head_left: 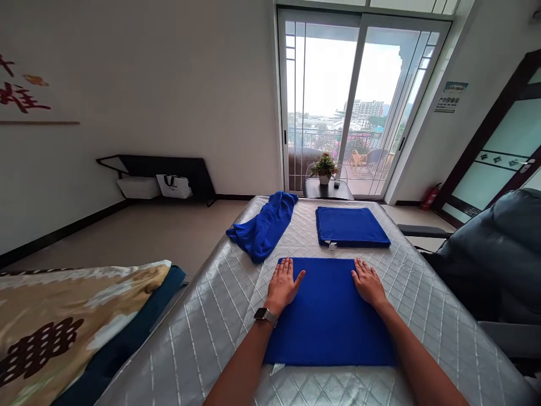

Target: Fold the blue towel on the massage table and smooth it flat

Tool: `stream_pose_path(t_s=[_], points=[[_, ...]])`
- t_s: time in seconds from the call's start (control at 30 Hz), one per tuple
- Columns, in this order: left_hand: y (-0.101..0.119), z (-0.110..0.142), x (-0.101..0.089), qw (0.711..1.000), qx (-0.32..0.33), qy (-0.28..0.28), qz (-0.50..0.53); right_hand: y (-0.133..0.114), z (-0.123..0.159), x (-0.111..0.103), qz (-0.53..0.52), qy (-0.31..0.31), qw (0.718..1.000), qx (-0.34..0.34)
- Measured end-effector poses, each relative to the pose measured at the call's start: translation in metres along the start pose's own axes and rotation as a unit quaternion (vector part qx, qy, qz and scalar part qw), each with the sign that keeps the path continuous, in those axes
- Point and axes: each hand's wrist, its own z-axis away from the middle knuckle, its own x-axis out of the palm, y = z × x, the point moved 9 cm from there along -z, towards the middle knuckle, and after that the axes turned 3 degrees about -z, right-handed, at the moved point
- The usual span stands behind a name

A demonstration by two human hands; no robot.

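Observation:
My left hand [284, 285] and my right hand [368, 283] lie flat on the far part of a folded blue towel [329, 321], near its two upper corners. Neither hand grips anything. A smartwatch [265, 316] sits on my left wrist. The towel rests on a silver quilted mat [439, 338]. Beyond my hands lies a neatly folded blue towel [350, 226] with a small white tag at its near edge. To its left, a crumpled blue towel [264, 226] lies in a loose heap at the mat's far end.
A bed with a patterned blanket [54, 321] lies at the lower left, and a dark leather armchair [486, 265] stands on the right. Past the mat's far end, a small dark table [327, 189] holds a potted plant [324, 168] before a glass sliding door [363, 107].

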Motion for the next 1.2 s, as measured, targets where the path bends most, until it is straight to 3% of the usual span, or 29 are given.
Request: stream_pose_path(t_s=[0.3,0.63,0.9,1.2], points=[[0.004,0.002,0.000,0.999,0.019,0.047,0.004,-0.002,0.001,-0.001,0.017,-0.013,1.000,0.002],[0.005,0.003,-0.003,0.999,0.014,0.049,-0.001,0.005,0.019,-0.010,0.027,0.024,0.999,-0.018],[0.003,0.002,-0.001,0.999,0.009,0.038,-0.012,0.008,0.043,0.013,0.024,-0.005,1.000,-0.014],[0.001,0.000,0.005,0.999,0.017,0.027,-0.043,0.001,0.046,0.003,0.001,-0.016,1.000,-0.006]])
